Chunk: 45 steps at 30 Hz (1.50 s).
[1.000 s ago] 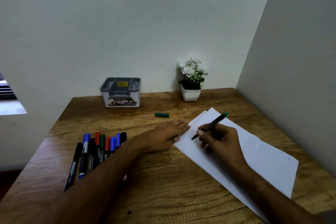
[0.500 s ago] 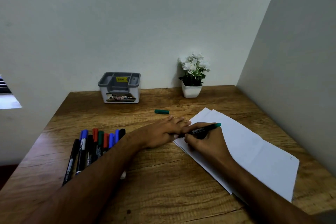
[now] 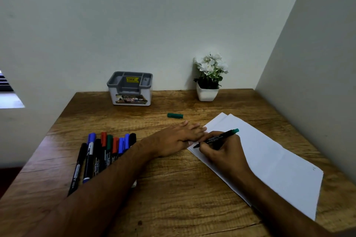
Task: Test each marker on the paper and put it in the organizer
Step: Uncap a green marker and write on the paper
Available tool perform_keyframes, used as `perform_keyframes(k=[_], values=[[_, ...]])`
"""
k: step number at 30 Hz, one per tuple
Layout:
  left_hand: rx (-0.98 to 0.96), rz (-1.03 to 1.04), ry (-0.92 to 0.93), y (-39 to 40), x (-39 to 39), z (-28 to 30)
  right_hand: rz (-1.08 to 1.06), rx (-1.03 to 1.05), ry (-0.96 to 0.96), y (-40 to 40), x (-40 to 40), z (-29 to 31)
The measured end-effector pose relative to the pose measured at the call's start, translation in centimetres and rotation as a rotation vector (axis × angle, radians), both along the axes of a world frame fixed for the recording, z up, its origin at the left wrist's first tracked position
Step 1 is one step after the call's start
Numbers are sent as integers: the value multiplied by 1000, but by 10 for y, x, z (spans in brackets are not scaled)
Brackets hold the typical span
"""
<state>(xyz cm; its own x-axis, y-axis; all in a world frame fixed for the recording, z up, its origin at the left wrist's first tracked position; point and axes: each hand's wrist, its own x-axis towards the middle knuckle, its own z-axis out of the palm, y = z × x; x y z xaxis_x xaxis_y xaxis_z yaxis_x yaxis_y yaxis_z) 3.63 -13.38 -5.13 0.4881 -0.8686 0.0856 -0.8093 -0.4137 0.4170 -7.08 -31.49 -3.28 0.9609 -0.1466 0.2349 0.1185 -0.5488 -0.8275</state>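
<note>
My right hand (image 3: 221, 152) grips an uncapped black marker with a green end (image 3: 217, 138), its tip touching the near left corner of the white paper (image 3: 269, 152). My left hand (image 3: 177, 140) lies flat with straight fingers, pressing the paper's left edge. The marker's green cap (image 3: 175, 115) lies on the desk beyond my left hand. Several capped markers (image 3: 104, 150) in black, blue, red and green lie in a row at the left. The grey-and-white organizer (image 3: 130, 88) stands against the back wall.
A white pot of white flowers (image 3: 209, 81) stands at the back right of the wooden desk (image 3: 173, 188). Walls close in the desk at the back and right. My left forearm crosses over the near ends of the marker row.
The right hand has brought the marker down from a raised tilt to a lower angle, tip now on the paper's left corner beside my left fingers. The left hand stays in place.
</note>
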Motion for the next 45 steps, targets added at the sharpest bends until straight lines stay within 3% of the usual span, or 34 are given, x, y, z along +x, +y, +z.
perform_keyframes(k=[45], values=[[-4, 7, -35, -1, 4, -6, -101, -82, -33, -1, 6, -4]])
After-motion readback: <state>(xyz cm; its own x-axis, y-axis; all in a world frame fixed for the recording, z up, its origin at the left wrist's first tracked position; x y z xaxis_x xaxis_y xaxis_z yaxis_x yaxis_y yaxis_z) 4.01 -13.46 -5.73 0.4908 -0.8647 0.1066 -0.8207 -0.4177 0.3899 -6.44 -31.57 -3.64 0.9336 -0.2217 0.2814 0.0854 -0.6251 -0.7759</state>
